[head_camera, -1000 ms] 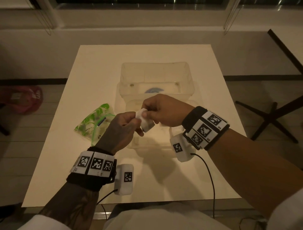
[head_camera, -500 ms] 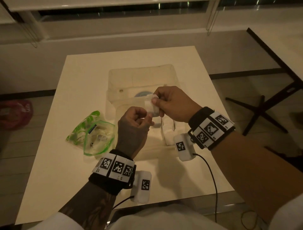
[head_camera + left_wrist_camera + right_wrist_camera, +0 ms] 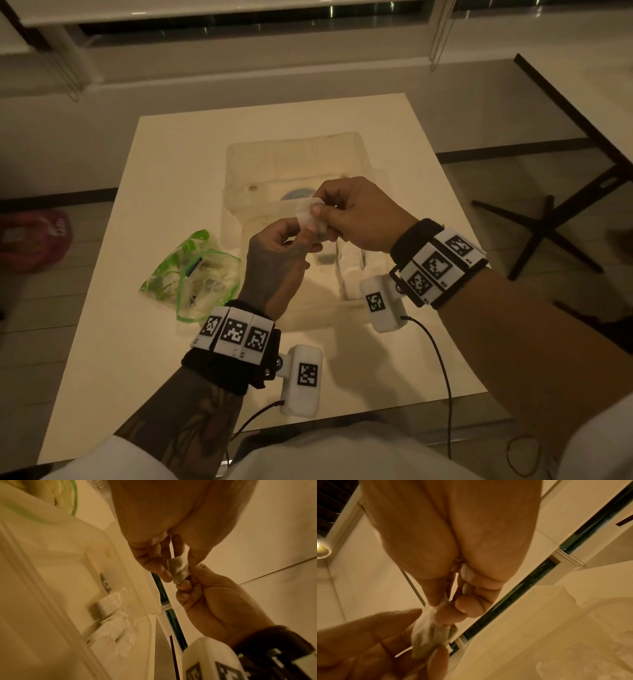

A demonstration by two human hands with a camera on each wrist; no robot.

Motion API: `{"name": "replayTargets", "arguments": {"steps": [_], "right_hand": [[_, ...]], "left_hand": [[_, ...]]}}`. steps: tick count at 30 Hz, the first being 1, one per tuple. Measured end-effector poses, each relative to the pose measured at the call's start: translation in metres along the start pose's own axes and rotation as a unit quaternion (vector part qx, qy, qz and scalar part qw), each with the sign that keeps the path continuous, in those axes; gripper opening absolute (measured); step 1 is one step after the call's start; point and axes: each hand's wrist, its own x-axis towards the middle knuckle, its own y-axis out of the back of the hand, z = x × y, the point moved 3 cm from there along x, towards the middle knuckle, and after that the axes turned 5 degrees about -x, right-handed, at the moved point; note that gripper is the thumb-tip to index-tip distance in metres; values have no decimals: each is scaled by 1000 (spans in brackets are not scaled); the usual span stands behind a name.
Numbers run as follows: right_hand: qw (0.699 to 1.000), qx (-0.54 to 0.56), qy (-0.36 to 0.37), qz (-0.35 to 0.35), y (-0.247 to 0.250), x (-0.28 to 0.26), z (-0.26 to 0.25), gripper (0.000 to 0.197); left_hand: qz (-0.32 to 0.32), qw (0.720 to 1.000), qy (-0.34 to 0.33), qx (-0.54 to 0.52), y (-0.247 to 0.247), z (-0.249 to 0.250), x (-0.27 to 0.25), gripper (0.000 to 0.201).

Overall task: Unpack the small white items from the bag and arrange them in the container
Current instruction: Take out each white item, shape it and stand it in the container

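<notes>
A: Where is the sachet (image 3: 310, 219) right now?

B: In the air above the clear plastic container (image 3: 294, 150), between both hands. The right hand (image 3: 356, 214) pinches its upper edge with thumb and forefinger; the left hand (image 3: 277, 253) pinches the lower end with curled fingertips.

A: How should this step go, in your judgement?

B: Let one hand take it fully, then lower it beside the white sachets (image 3: 111, 616) already standing in a row inside the container. Set it upright against them, so the row stays tidy.

A: What does it look like?

B: Small, flat and papery, white and slightly translucent, with something darker showing through. It looks light and crumples easily, so a gentle pinch at the edge is enough.

A: And the bag?

B: The green-printed zip bag (image 3: 191, 274) lies on the table (image 3: 164, 359), left of the container, mouth open, with more pieces inside.
</notes>
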Motion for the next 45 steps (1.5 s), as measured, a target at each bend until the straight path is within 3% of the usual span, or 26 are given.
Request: {"name": "replayTargets", "arguments": {"steps": [6,13,19,25,35,45], "right_hand": [[1000,-22,3,-19,0,1,-1,12],[999,-48,6,-13,10,6,-3,6],[998,-39,6,-40,11,8,-7,8],[994,-95,2,-59,16,12,-9,10],[992,-119,-2,-45,15,18,-10,11],[992,-116,-3,-48,9,21,-7,12]], "left_hand": [[-40,998,-33,40,3,1,7,40],[-72,996,-37,47,4,4,8,12],[-132,991,23,-18,-1,7,13,34],[-138,990,0,10,4,6,16,17],[-156,986,62,13,4,1,14,22],[-161,985,65,14,7,-4,12,24]]}}
